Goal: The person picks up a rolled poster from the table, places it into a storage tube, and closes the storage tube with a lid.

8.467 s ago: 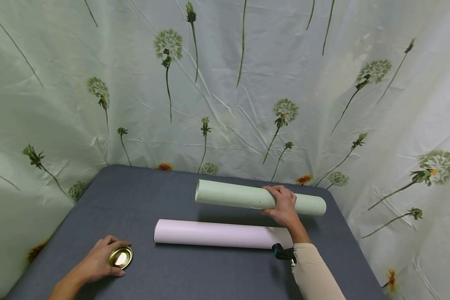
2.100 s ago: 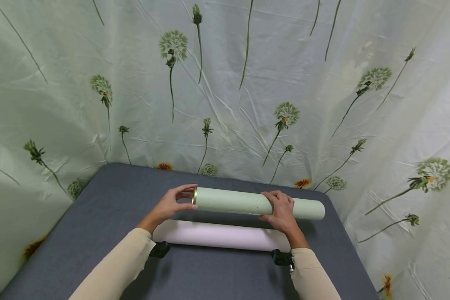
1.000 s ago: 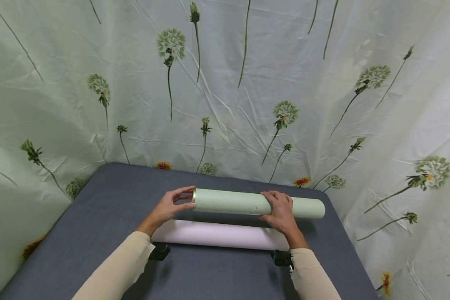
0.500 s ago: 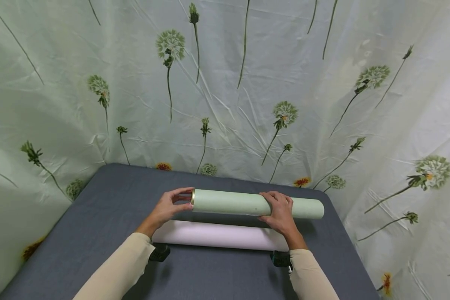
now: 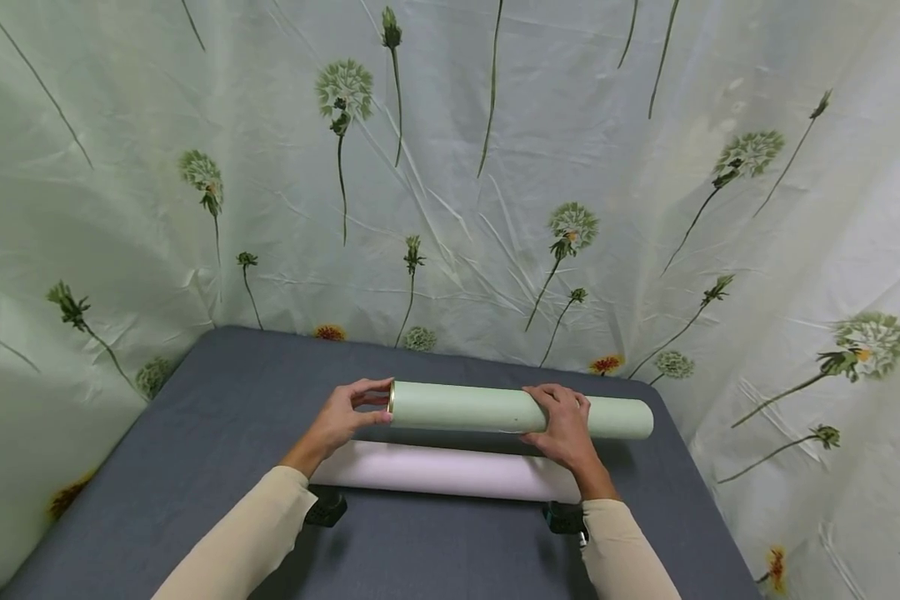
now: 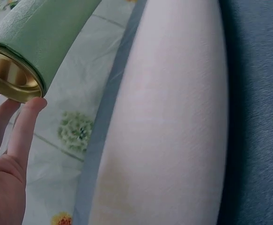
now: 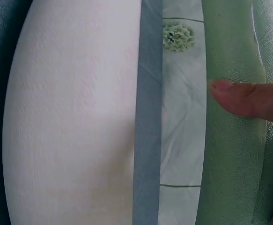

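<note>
A pale green, leather-textured tube (image 5: 457,407) is held lengthwise above the table, behind a pale pink roll (image 5: 457,472). My right hand (image 5: 565,423) grips it right of its middle, and in the right wrist view the thumb (image 7: 239,98) lies across its surface near a lengthwise seam. At the left end sits a gold metal cap (image 6: 18,79), its recessed face outward. My left hand (image 5: 337,419) pinches that cap by its rim between thumb and fingers. How deep the cap reaches into the tube is hidden.
The pink roll lies flat on the dark grey table (image 5: 435,550), below both wrists. A pale curtain (image 5: 450,167) printed with dandelions hangs along the table's back and sides. Dark wrist-worn devices sit under both forearms.
Earlier my left hand held the gold cap near the table's left side; it then came to the tube's left end. Over the last second both hands and the tube stay nearly still.
</note>
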`<state>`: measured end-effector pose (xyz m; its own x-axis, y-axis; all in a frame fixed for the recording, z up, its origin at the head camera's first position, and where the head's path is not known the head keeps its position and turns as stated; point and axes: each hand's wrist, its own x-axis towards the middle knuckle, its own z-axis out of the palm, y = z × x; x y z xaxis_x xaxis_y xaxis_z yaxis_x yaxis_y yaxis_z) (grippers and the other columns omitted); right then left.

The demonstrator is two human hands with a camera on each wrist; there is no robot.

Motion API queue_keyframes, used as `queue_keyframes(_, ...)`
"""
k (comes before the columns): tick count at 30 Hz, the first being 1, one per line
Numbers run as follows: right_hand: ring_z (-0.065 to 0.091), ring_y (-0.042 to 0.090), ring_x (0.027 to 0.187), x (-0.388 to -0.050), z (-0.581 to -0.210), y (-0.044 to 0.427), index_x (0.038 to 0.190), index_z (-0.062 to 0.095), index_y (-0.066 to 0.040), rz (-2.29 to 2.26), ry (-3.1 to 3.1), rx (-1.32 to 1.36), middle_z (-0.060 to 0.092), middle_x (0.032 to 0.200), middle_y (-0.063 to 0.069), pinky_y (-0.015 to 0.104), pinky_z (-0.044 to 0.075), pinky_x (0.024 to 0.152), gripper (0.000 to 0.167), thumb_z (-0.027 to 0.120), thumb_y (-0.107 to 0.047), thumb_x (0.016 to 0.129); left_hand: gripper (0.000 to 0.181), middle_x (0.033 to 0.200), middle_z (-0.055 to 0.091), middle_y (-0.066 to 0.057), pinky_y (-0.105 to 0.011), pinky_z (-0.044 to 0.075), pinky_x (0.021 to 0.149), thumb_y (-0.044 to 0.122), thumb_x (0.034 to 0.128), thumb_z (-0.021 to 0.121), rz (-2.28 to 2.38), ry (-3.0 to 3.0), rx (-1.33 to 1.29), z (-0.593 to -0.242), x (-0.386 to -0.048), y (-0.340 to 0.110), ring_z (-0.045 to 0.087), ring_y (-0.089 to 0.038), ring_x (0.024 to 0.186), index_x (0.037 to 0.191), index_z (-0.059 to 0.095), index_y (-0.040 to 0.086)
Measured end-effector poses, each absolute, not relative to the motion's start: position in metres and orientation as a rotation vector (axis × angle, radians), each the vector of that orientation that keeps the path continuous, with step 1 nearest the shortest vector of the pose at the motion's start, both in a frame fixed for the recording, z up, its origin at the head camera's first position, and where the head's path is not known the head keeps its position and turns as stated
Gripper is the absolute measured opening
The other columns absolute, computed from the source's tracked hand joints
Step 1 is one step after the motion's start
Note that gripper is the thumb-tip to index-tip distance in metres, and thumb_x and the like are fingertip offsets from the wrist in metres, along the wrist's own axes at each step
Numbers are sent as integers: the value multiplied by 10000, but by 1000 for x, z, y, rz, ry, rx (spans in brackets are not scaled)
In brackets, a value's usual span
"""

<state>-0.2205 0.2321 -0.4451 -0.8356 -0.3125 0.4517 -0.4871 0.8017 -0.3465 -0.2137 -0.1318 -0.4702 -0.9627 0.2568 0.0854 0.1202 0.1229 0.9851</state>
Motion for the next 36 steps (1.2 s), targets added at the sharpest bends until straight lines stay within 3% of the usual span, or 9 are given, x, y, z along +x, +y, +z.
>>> queue_keyframes(9, 515, 396, 1044, -220, -446, 234, 1182, 673, -39, 670, -2635, 604, 589, 1079, 155, 616, 228, 963, 703, 932, -48, 528, 612, 1280, 548, -195, -367, 544, 833, 140, 811, 768, 1966, 2318, 408, -473, -213, -127, 559, -378, 1153, 1356, 530, -1)
queue_keyframes(21, 502, 389, 1036, -221, -447, 235, 1190, 668, -23, 724, -2662, 596, 587, 1090, 155, 609, 223, 935, 712, 932, -61, 530, 624, 1244, 556, -172, -406, 533, 853, 169, 806, 767, 1925, 2395, 443, -472, -214, -125, 565, -379, 1146, 1366, 531, 26)
queue_keyframes(36, 501, 379, 1024, -220, -450, 232, 1196, 668, -39, 658, -2705, 582, 581, 1093, 148, 606, 236, 938, 701, 932, -80, 548, 612, 1306, 511, -208, -430, 514, 890, 165, 881, 706, 1816, 2363, 496, -472, -215, -131, 525, -405, 1195, 1409, 455, -14)
